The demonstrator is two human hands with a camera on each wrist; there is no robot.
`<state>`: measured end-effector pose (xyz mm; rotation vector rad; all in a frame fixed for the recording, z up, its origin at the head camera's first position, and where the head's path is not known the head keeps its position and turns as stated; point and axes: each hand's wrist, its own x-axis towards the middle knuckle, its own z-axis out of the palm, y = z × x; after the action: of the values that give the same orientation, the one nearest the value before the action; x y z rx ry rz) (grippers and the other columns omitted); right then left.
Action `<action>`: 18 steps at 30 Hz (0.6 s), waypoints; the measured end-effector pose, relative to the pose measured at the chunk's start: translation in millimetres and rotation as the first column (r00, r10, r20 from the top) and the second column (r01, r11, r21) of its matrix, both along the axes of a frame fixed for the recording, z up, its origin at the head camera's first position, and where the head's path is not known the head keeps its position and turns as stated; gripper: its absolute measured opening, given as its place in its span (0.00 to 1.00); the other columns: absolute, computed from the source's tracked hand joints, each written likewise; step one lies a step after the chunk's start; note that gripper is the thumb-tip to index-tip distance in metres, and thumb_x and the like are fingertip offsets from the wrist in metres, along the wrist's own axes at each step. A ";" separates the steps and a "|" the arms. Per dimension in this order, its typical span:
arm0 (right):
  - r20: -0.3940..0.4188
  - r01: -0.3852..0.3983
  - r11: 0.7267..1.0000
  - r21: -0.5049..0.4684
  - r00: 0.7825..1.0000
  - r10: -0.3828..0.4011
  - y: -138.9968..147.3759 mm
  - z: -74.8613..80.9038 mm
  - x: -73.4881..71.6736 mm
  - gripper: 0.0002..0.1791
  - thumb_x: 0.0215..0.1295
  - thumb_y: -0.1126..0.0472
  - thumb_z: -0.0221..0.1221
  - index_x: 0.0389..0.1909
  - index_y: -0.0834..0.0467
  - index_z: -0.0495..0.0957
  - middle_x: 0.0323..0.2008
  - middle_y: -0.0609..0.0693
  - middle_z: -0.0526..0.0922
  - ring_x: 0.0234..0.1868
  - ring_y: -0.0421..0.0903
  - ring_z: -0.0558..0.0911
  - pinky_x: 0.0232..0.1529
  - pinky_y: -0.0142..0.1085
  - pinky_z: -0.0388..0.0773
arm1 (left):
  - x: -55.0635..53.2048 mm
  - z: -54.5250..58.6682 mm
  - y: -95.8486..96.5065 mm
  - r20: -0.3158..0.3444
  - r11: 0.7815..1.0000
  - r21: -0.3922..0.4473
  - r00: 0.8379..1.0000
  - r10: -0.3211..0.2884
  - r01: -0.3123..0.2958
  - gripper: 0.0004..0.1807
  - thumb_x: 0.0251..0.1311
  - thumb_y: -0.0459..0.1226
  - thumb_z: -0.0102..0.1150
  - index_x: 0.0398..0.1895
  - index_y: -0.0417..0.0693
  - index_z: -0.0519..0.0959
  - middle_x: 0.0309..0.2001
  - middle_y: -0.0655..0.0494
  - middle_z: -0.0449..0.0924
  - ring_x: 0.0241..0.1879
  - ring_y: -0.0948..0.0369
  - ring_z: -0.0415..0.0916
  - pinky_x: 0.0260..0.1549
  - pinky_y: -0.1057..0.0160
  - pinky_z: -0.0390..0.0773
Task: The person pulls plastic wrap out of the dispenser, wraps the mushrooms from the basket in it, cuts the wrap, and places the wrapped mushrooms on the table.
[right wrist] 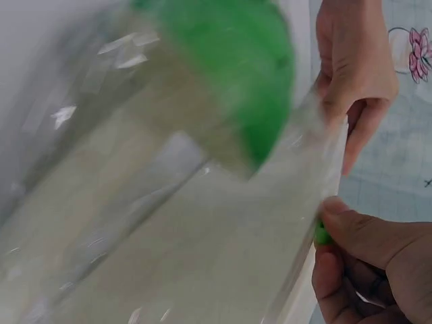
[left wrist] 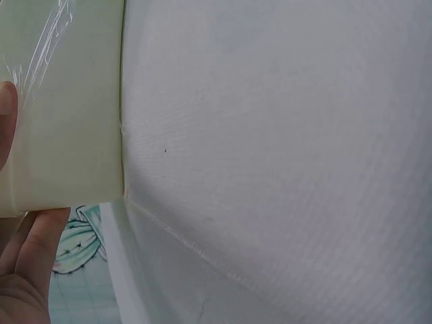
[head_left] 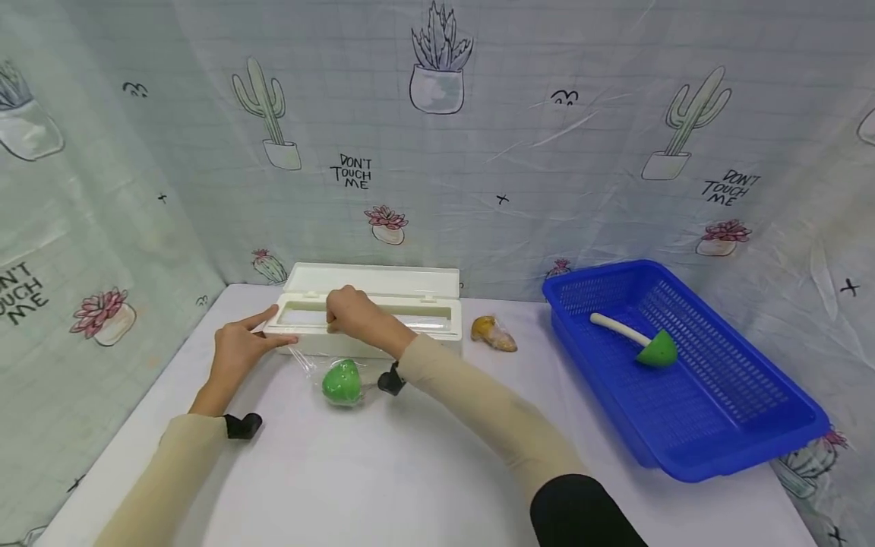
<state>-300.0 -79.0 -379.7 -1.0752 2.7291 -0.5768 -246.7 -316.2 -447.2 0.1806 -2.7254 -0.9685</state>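
Observation:
A cream-white plastic-wrap dispenser box [head_left: 342, 346] stands at the back of the table, lid raised. My left hand [head_left: 235, 353] grips its left end, thumb on the front and fingers behind. At the front rim my right hand [head_left: 362, 315] pinches a small green cutter knob [right wrist: 322, 234] between thumb and fingers. Clear plastic wrap [right wrist: 67, 169] hangs from the box's front. It covers a green, half-round ladle [head_left: 342, 382] lying before the box, seen blurred and close in the right wrist view. Part of the ladle's handle is hidden by the right wrist.
Right of the box lies a small yellow-brown item [head_left: 494, 334] in clear film. A blue plastic basket [head_left: 711, 433] stands at the right, holding a green ladle [head_left: 658, 349] with a cream handle. A patterned cloth backdrop [head_left: 437, 167] rises behind the white table [head_left: 383, 486].

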 end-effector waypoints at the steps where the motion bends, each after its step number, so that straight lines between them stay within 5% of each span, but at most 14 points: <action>1: -0.011 -0.004 1.000 0.017 1.000 0.004 -9.4 1.7 -1.1 0.05 0.64 0.61 0.70 0.38 0.58 0.89 0.37 0.46 0.90 0.37 0.37 0.85 0.40 0.25 0.80 | -0.2 -1.7 1.4 -0.013 1.000 0.006 1.000 -0.002 0.002 0.43 0.44 0.52 0.82 0.65 0.49 0.77 0.43 0.34 0.85 0.29 0.61 0.65 0.22 0.66 0.62; 7: 0.017 -0.014 0.999 0.038 1.000 0.014 -50.7 4.3 -6.5 0.03 0.63 0.60 0.71 0.36 0.55 0.89 0.34 0.43 0.88 0.34 0.36 0.82 0.38 0.26 0.79 | 0.9 -8.4 3.1 -0.060 1.000 0.030 0.998 0.002 0.000 0.40 0.42 0.47 0.84 0.63 0.50 0.80 0.37 0.37 0.86 0.24 0.72 0.67 0.21 0.68 0.64; 18: 0.050 0.096 0.994 0.050 0.994 -0.098 -93.0 4.9 -12.4 0.08 0.60 0.54 0.73 0.27 0.52 0.86 0.36 0.39 0.86 0.37 0.36 0.80 0.40 0.27 0.78 | -2.6 -11.5 -3.1 -0.047 0.992 0.129 0.999 -0.010 0.016 0.39 0.44 0.48 0.83 0.63 0.51 0.80 0.35 0.42 0.87 0.27 0.88 0.72 0.29 0.74 0.68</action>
<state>-312.4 -172.0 -374.8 -0.9075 2.7468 -0.5430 -249.3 -319.2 -458.7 0.1615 -2.6269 -1.1394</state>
